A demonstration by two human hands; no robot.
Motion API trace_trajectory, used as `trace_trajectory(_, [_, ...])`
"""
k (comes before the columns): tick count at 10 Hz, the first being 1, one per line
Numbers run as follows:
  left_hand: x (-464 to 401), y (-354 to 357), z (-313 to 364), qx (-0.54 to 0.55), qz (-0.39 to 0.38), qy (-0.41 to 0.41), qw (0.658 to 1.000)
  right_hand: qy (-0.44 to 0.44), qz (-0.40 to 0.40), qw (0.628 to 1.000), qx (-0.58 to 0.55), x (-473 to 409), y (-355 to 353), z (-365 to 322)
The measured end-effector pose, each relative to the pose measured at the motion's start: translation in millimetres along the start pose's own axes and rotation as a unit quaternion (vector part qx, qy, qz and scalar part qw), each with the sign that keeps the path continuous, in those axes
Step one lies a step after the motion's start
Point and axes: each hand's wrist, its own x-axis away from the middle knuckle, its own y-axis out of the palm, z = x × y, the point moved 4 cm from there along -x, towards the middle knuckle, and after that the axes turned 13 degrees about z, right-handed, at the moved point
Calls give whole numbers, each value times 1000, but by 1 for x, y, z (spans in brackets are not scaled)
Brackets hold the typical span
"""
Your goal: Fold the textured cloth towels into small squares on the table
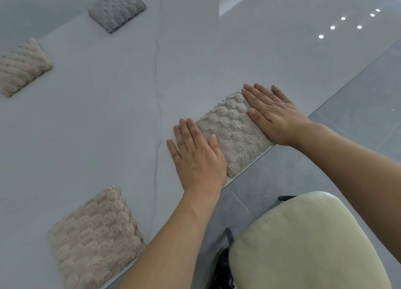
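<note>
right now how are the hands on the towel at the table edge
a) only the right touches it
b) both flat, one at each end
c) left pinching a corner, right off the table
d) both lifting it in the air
b: the left hand and right hand lie with straight fingers on opposite ends of the towel, which lies flat on the table.

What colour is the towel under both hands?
Pale beige, with a bumpy scale-like texture; the towel shows in the head view.
</note>
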Motion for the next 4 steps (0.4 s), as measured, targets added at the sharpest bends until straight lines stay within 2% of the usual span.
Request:
trace_trajectory(1, [-3, -7, -8, 30, -19, 10, 999, 28, -20, 999, -8, -2, -2, 6])
trace_trajectory(2, [-23, -19, -13, 135, -20, 1, 991, 85, 60, 990, -96, -4, -14, -4])
trace_trajectory(3, [-42, -22, -17, 183, -7, 7, 983, 57, 122, 984, -116, -4, -22, -26])
trace_trajectory(4, [-54, -19, -25, 175, -34, 5, 984, 73, 116, 983, -125, -1, -23, -33])
